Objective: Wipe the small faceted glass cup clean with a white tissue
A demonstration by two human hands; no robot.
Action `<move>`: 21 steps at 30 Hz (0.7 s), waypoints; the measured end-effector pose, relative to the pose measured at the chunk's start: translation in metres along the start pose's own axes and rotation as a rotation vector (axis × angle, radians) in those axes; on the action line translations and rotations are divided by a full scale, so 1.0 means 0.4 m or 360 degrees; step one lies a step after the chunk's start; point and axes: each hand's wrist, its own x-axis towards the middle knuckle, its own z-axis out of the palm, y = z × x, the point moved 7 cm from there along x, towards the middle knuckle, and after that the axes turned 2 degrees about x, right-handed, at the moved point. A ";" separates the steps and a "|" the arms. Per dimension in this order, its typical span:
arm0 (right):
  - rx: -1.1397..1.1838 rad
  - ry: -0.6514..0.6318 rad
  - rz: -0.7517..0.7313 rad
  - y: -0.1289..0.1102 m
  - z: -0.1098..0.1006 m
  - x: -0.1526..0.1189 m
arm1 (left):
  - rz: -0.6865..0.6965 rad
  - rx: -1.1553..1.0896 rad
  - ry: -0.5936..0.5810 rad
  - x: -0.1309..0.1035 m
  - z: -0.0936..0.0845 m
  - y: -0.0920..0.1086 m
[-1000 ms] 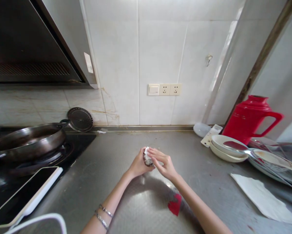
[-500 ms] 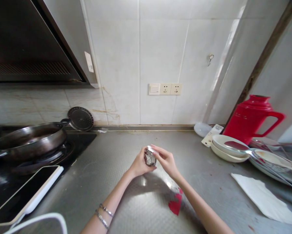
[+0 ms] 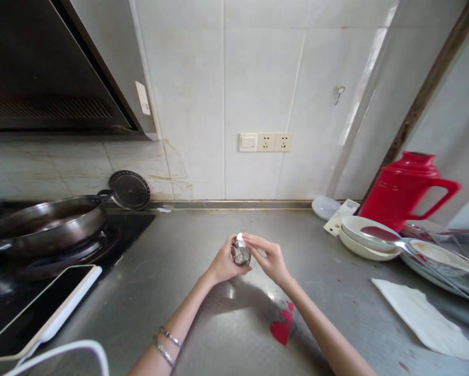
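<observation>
Over the middle of the counter, my left hand (image 3: 227,260) is wrapped round a small rounded, shiny silver-brown object (image 3: 241,256) that looks like a little glass jar. Its exact kind is hard to make out. My right hand (image 3: 268,258) comes in from the right, fingertips pinched on a small white scrap (image 3: 240,239) at the object's upper end. Whether the scrap is stuck to the object I cannot tell. Below the hands, beside my right forearm, torn red pieces (image 3: 283,329) lie on the metal counter (image 3: 203,334).
On the left, a steel pan (image 3: 62,224) sits on the black stove, with a phone (image 3: 42,310) and white cable (image 3: 62,344) in front. To the right are a red thermos (image 3: 402,193), stacked bowls (image 3: 369,250) with a spoon, plates and a white napkin (image 3: 422,313).
The white scrap at the object's top stands out more under my right fingertips, which have shifted slightly. My left hand keeps its hold in nearly the same spot.
</observation>
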 end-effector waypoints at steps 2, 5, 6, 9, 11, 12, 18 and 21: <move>-0.0100 -0.0073 -0.0184 -0.023 0.011 -0.003 | 0.0029 -0.0006 -0.0003 0.001 -0.001 0.005; -0.0193 -0.0148 -0.0363 -0.042 0.028 -0.012 | 0.0067 0.0033 0.0025 0.001 -0.003 0.009; -0.0222 -0.0148 -0.0392 -0.044 0.031 -0.014 | 0.0071 0.0033 0.0038 0.000 -0.003 0.010; -0.0323 -0.0080 -0.0381 -0.039 0.031 -0.015 | 0.0050 -0.0008 0.0046 -0.002 -0.001 0.009; -0.0366 -0.0026 -0.0301 -0.029 0.027 -0.012 | 0.0030 -0.0011 0.0036 -0.003 0.001 0.008; -0.0372 -0.0010 -0.0251 -0.024 0.025 -0.011 | 0.0020 0.0000 0.0035 -0.004 0.001 0.007; -0.0423 -0.0010 -0.0177 -0.022 0.015 -0.014 | -0.0030 0.0062 0.0059 -0.003 -0.007 0.003; -0.0460 -0.0145 -0.0334 -0.046 0.028 -0.020 | 0.0030 0.0037 0.0056 -0.002 -0.006 0.010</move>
